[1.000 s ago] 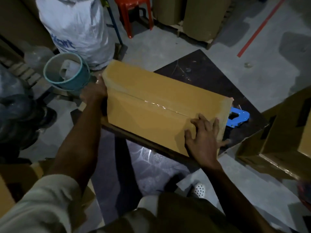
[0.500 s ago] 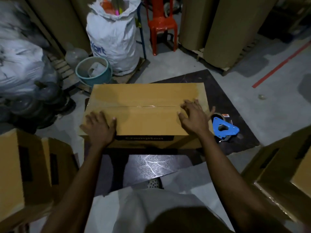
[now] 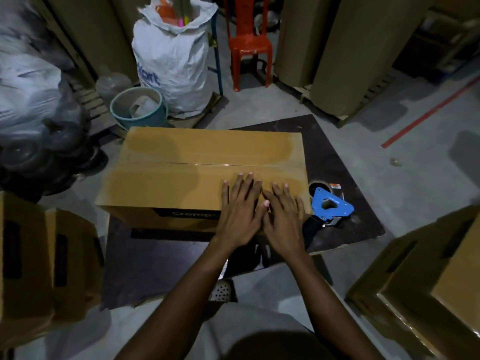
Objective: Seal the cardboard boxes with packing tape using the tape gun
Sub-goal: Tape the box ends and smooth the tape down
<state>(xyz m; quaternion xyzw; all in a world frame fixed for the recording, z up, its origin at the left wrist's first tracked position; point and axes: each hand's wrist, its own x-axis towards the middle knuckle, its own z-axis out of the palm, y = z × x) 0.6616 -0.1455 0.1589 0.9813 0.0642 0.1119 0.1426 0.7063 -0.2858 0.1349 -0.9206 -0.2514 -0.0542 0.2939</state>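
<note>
A closed brown cardboard box lies on a dark board on the floor, with clear tape shining along its middle seam. My left hand and my right hand lie flat side by side on the box's near right part, fingers straight, the left thumb touching the right hand. The blue tape gun rests on the board just right of the box, a short way from my right hand.
More cardboard boxes stand at the left and right. Behind the box are a teal bucket, a white sack, a red plastic chair and tall cartons. Black-wrapped bundles lie at the far left.
My left hand has slid right along the box top from its near left corner to beside my right hand. The right hand shifted slightly toward me. The box and tape gun stayed put.
</note>
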